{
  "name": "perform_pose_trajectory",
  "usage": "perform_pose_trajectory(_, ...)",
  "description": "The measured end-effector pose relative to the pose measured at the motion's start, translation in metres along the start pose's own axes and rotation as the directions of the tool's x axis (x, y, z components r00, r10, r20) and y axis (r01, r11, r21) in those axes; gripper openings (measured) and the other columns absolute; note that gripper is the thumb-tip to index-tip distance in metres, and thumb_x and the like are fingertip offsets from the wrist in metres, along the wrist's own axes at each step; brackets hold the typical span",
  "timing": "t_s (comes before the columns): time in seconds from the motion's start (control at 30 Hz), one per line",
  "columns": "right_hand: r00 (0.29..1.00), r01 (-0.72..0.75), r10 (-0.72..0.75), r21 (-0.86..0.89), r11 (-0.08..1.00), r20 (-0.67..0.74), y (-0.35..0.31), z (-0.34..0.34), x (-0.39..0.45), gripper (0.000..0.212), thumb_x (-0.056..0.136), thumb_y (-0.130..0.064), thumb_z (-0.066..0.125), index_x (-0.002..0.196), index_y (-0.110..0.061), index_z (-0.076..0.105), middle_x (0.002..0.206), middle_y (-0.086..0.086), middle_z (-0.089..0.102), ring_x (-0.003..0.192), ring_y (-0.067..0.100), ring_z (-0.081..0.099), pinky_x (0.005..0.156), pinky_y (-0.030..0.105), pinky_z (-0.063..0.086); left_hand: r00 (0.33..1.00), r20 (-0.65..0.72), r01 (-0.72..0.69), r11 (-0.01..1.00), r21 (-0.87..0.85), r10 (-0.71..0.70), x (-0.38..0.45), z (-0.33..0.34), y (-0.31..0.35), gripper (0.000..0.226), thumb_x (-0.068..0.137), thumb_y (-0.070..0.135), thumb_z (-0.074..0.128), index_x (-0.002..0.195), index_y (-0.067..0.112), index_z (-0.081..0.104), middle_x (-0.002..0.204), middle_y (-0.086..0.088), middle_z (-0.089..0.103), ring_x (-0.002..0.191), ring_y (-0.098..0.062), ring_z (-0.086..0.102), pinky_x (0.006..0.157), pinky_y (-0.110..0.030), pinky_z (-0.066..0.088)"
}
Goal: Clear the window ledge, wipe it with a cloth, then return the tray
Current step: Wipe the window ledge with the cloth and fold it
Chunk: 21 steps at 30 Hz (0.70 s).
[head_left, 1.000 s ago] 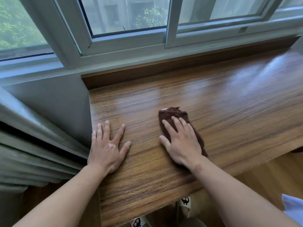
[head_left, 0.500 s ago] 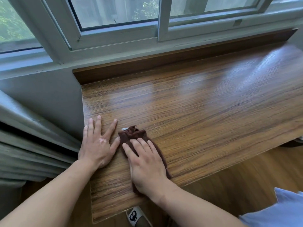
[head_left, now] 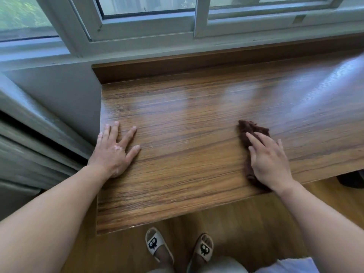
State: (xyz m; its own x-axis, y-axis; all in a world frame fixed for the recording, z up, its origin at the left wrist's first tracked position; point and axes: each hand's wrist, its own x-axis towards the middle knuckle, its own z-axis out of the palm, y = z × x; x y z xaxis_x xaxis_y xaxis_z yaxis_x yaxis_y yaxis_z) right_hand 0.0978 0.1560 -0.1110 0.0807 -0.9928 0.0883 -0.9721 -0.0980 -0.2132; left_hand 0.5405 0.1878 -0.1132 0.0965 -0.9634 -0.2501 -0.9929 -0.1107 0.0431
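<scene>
The wide wooden window ledge [head_left: 197, 150] fills the middle of the head view, glossy with window reflections. A dark brown cloth [head_left: 248, 131] lies on its right part. My right hand [head_left: 267, 162] presses flat on the cloth with straight fingers, covering most of it. My left hand [head_left: 113, 152] rests flat on the bare wood near the ledge's left end, fingers spread. No tray is in view.
A grey window frame [head_left: 149, 38] runs along the back of the ledge. A grey wall [head_left: 59, 99] and curtain folds [head_left: 29, 154] stand at the left. Below the front edge are a wooden floor [head_left: 246, 223] and my slippered feet [head_left: 157, 245]. A dark object [head_left: 352, 180] sits under the ledge at the right.
My right hand first slid the cloth left until it met my left hand, then swept it far to the right along the ledge. My left hand stayed planted.
</scene>
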Motion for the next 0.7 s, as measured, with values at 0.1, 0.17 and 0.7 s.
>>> perform_pose_trajectory(0.1,0.996,-0.082,0.083,0.015,0.996,-0.018,0.035,-0.006,-0.001,0.043,0.101,-0.022,0.045,0.142,-0.015,0.056,0.144,0.016,0.054,0.132,0.038,0.047,0.115,0.060,0.027,1.000,-0.001,0.003,1.000,-0.002,-0.003,-0.002,-0.001,0.001,0.076,0.089,0.076,0.007,0.158,0.046,-0.005,0.169,-0.014,-0.010,0.155,-0.035,-0.012,0.126,-0.050,-0.003)
perform_pose_trajectory(0.17,0.989,-0.144,0.146,0.085,0.986,-0.021,0.031,-0.005,-0.005,0.041,0.101,-0.017,0.050,0.140,-0.012,0.058,0.145,0.016,0.053,0.131,0.040,0.046,0.115,0.053,0.030,1.000,-0.010,0.000,1.000,0.005,0.000,-0.003,0.000,0.000,0.074,0.091,0.075,0.008,0.158,0.046,-0.005,0.169,-0.014,-0.010,0.155,-0.036,-0.011,0.126,-0.050,-0.003)
perform_pose_trajectory(0.7,0.811,0.569,-0.584,0.184,0.802,0.032,-0.312,0.060,-0.161,0.047,0.091,-0.038,0.040,0.132,-0.033,0.063,0.133,0.001,0.061,0.129,0.024,0.054,0.113,0.043,0.039,0.996,-0.075,-0.036,0.994,0.099,0.044,0.000,-0.001,-0.005,0.075,0.092,0.072,0.007,0.160,0.041,0.003,0.168,-0.018,0.006,0.153,-0.040,0.005,0.124,-0.050,0.011)
